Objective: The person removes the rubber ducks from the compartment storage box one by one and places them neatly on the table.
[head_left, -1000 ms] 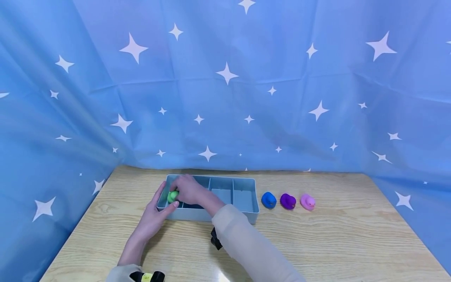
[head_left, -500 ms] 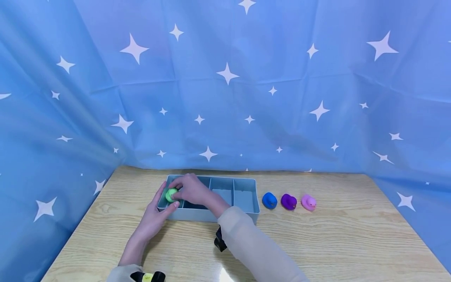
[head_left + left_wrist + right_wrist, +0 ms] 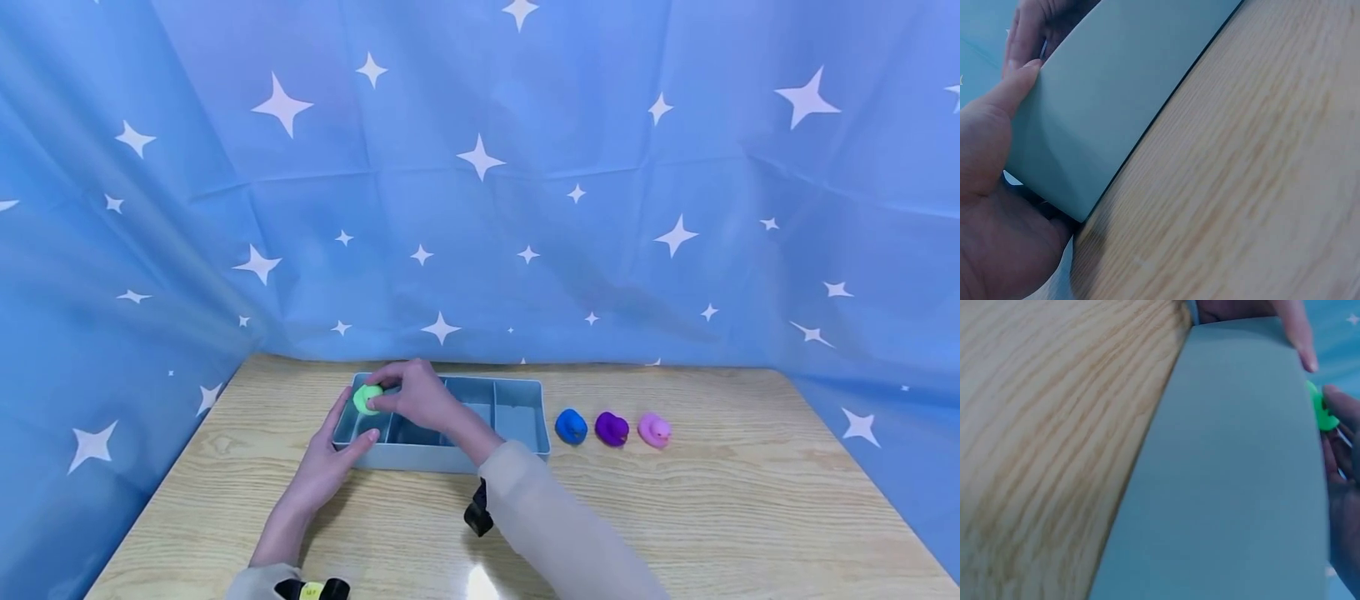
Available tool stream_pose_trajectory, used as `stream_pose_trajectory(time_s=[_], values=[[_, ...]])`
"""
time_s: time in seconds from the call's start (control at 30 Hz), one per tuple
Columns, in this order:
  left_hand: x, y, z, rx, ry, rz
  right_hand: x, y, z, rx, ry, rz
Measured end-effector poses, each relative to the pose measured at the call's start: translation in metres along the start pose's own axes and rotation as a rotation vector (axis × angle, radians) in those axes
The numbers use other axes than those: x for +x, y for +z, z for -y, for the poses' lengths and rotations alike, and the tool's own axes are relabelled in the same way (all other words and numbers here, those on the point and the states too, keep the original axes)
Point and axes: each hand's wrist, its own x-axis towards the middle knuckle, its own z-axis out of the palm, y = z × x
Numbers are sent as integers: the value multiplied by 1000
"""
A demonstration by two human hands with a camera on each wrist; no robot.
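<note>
A light green rubber duck (image 3: 367, 399) is pinched between the thumb and fingers of my right hand (image 3: 422, 397), over the leftmost compartment of a grey-blue divided box (image 3: 450, 457). The right wrist view shows part of the green duck (image 3: 1322, 409) above the box's rim, partly behind the fingertips. My left hand (image 3: 322, 467) holds the box's left front corner, thumb at the front rim and fingers along the left side. In the left wrist view, my left hand (image 3: 991, 162) spans that corner, with the thumb tip at the top edge.
To the right of the box, a blue duck (image 3: 572, 427), a purple duck (image 3: 612, 429) and a pink duck (image 3: 655, 431) stand in a row on the wooden table (image 3: 720, 508). A blue star-patterned cloth (image 3: 570, 275) hangs behind the table and along its sides.
My right hand has raised the green duck from inside the leftmost compartment, moving it toward the back of the box. My left hand has stayed at the corner.
</note>
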Motion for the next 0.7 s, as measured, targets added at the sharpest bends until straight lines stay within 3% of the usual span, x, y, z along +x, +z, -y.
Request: stream_pose_trajectory(time_s=[0.33,0.57,0.7], values=[[-3,0,-2,35,-52,12,-32,-39,16,76,4,-53],[-3,1,-2,43,-49,7,-69,-85,9,77,-25,-95],[-2,1,-1,47,-27,9,-95,-116,-1,24,-39,-154]])
